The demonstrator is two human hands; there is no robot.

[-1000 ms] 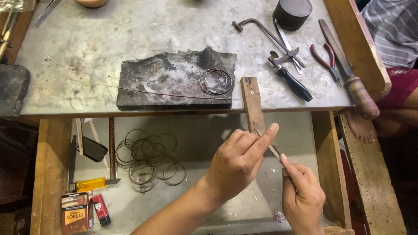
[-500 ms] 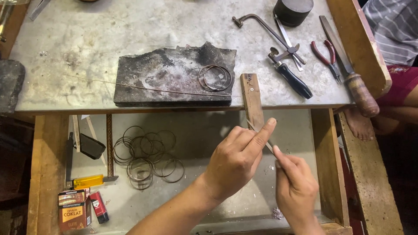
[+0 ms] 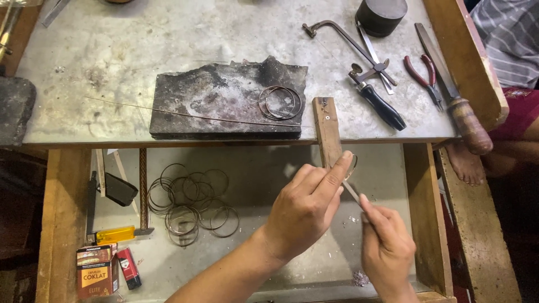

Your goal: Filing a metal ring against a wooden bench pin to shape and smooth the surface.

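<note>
Over an open wooden drawer [image 3: 418,224] under a grey workbench [image 3: 112,56], two bare hands meet at the tip of a narrow wooden peg [image 3: 328,132] that juts out from the bench edge. Left hand [image 3: 306,210] has its fingers curled, with forefinger and thumb pinching a thin wire ring [image 3: 351,165] against the peg's end. Right hand [image 3: 387,252], just beside and lower, closes its fingers around a slim metal tool [image 3: 352,193], perhaps a file, whose tip slants up to the ring. On the drawer floor to the left lies a loose heap of similar wire rings [image 3: 188,202], with a yellow lighter [image 3: 115,234], a small red tube [image 3: 129,268] and a brown cardboard box [image 3: 96,271] nearby. On the bench above sits a charred dark block [image 3: 224,101] with a few more rings [image 3: 279,102] on its right end and a long straight wire [image 3: 185,115] lying across it. Further right are a small saw frame [image 3: 337,36], a black-handled tool [image 3: 382,104], red-handled pliers [image 3: 424,76], a large file with a wooden handle [image 3: 463,120] and a dark round weight [image 3: 382,14]. At far right, another person's bare foot [image 3: 466,163] and striped cloth [image 3: 508,39] show.
</note>
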